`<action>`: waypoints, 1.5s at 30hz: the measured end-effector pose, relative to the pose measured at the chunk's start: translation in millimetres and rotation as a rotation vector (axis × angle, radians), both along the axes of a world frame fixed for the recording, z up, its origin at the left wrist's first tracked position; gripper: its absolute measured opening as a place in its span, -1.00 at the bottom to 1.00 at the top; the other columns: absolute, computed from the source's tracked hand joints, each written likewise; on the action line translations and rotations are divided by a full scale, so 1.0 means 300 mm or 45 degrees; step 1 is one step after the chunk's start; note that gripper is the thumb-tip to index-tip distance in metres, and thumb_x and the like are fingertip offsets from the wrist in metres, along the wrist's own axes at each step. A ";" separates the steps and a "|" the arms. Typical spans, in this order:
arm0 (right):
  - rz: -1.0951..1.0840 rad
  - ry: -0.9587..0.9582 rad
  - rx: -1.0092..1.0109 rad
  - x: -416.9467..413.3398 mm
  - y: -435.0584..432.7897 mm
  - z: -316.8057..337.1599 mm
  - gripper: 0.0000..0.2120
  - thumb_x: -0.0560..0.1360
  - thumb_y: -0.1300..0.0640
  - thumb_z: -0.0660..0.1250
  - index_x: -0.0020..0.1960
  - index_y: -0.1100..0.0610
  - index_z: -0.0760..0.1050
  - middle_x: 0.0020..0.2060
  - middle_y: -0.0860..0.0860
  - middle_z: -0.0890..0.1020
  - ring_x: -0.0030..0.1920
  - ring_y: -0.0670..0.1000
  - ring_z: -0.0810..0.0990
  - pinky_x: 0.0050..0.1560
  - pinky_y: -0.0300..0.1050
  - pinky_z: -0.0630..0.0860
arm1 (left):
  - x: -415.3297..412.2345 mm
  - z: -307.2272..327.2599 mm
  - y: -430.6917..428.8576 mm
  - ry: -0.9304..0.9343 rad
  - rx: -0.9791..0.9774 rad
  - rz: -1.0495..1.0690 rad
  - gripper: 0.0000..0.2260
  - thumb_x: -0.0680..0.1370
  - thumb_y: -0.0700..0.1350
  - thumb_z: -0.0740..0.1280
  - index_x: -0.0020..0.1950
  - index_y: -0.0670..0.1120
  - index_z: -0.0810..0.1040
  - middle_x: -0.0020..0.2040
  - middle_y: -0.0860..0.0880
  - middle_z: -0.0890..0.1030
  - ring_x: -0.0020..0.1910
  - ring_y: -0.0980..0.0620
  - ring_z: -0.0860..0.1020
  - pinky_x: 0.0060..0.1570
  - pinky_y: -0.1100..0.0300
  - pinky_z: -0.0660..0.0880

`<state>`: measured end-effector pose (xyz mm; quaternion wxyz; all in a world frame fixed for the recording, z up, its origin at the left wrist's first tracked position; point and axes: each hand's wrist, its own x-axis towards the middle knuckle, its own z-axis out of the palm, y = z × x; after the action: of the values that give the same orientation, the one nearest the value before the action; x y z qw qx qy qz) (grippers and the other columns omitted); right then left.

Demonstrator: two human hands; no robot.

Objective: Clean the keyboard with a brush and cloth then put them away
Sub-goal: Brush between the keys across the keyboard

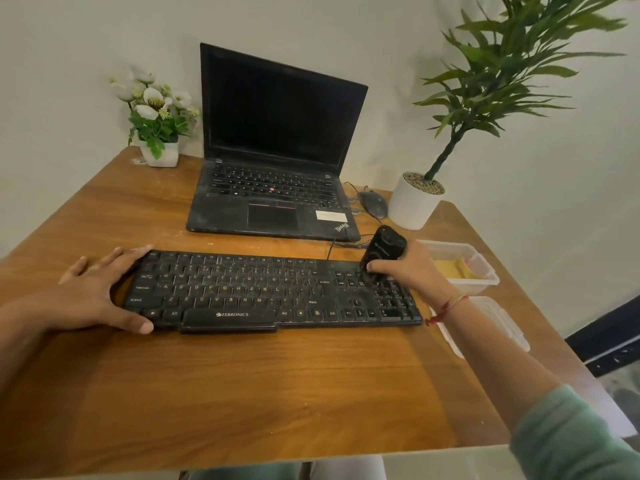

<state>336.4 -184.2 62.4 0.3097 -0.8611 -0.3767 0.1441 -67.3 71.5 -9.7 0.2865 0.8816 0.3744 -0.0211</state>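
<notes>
Brush (383,251): right grip (412,271) clamped round it, bristles on keyboard (270,289), centre right. Left grip (93,292), fingers apart, braces left end. Risk: hard strokes may dislodge keys.

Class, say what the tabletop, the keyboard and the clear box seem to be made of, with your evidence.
Tabletop: wood or wood-look laminate with a satin sheen; brown grain lines run across it.
Keyboard: black matte plastic, probably; moulded keys, dusty.
Box: likely clear plastic; yellow contents show through its wall.
</notes>
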 end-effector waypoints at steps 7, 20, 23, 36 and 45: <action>0.039 0.006 0.052 0.010 0.010 0.011 -0.63 0.23 -0.01 0.53 -0.06 0.13 0.53 -0.18 0.01 0.66 -0.14 0.00 0.64 -0.18 -0.10 0.62 | 0.002 0.009 -0.004 -0.017 -0.017 -0.009 0.18 -0.16 0.58 0.33 0.32 0.44 -0.24 0.56 0.00 -0.02 0.51 0.09 -0.17 0.42 0.04 -0.33; 0.054 -0.030 0.012 0.030 -0.046 0.023 -0.73 0.28 0.08 0.54 -0.10 0.11 0.53 -0.23 0.01 0.65 -0.16 -0.02 0.63 -0.17 -0.13 0.60 | -0.003 -0.007 0.001 -0.070 0.017 -0.003 0.20 -0.14 0.56 0.35 0.39 0.39 -0.17 0.55 0.05 0.04 0.50 0.13 -0.13 0.41 0.04 -0.31; -0.116 -0.182 0.061 0.067 -0.052 0.062 -0.79 0.31 0.10 0.52 -0.22 0.08 0.49 -0.30 0.02 0.60 -0.26 -0.04 0.56 -0.35 -0.26 0.45 | 0.001 -0.005 0.002 -0.070 0.025 -0.005 0.25 -0.15 0.56 0.33 0.45 0.31 -0.12 0.54 0.06 0.07 0.51 0.10 -0.09 0.41 0.05 -0.27; -0.058 -0.127 -0.004 0.038 -0.066 0.043 -0.78 0.31 0.08 0.52 -0.19 0.11 0.51 -0.29 0.01 0.61 -0.22 -0.05 0.58 -0.25 -0.22 0.51 | -0.004 -0.022 0.013 -0.102 0.032 -0.012 0.21 -0.13 0.56 0.35 0.41 0.36 -0.13 0.53 0.05 0.10 0.50 0.02 0.00 0.43 0.02 -0.23; -0.045 -0.130 0.066 0.030 -0.048 0.037 -0.79 0.28 0.08 0.53 -0.22 0.09 0.52 -0.30 0.04 0.63 -0.22 0.00 0.60 -0.23 -0.15 0.54 | -0.004 -0.035 0.023 -0.163 0.027 0.012 0.13 -0.15 0.53 0.41 0.34 0.44 -0.02 0.54 0.05 0.08 0.49 0.16 -0.13 0.42 0.03 -0.29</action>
<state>345.3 -198.8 73.5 0.3148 -0.8655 -0.3803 0.0848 -68.5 78.3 -20.1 0.3008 0.8823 0.3598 0.0407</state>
